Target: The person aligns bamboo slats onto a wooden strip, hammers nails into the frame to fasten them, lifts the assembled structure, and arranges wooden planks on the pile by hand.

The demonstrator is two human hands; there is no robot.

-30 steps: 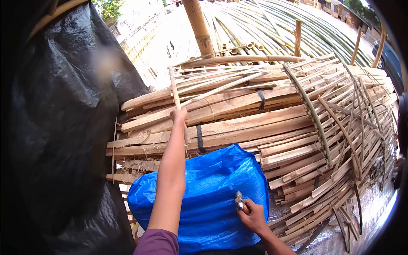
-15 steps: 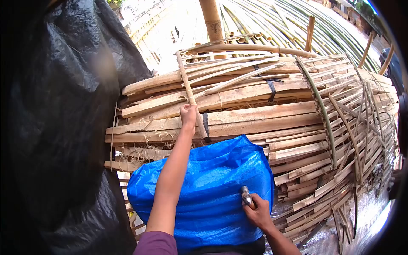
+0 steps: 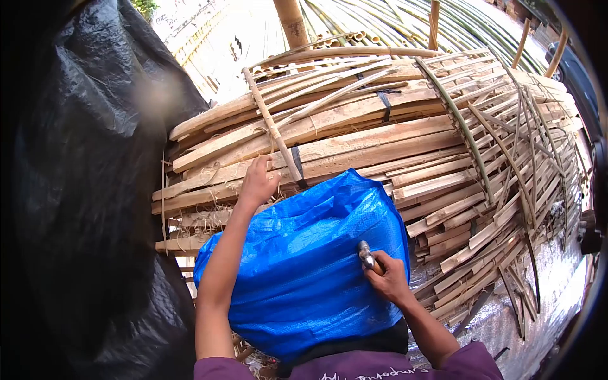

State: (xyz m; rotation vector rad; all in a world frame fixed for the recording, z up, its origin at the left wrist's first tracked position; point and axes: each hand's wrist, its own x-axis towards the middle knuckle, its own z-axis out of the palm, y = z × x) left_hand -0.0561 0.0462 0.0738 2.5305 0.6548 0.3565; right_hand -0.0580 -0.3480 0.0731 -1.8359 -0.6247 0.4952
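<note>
My right hand (image 3: 389,277) is wrapped around the wooden handle of a hammer (image 3: 365,253); its metal head points up in front of the blue sheet (image 3: 304,266) over my lap. My left hand (image 3: 259,182) is off the narrow bamboo stick (image 3: 269,120), its fingers loosely apart, just left of the stick's lower end and over the split bamboo slats (image 3: 380,139). That stick lies crosswise on the slats. A strip of black tape (image 3: 297,162) shows beside its lower part.
A black plastic sheet (image 3: 95,190) hangs along the left side. Long bamboo poles (image 3: 405,25) lie at the back, behind an upright bamboo post (image 3: 291,24). Crossed thin strips (image 3: 525,158) lie over the slats at right, above shiny silver sheeting (image 3: 544,285).
My left hand has let go of the bamboo stick and drawn back down and left. The stick stays across the slats. My right hand still holds the hammer, and the view has shifted.
</note>
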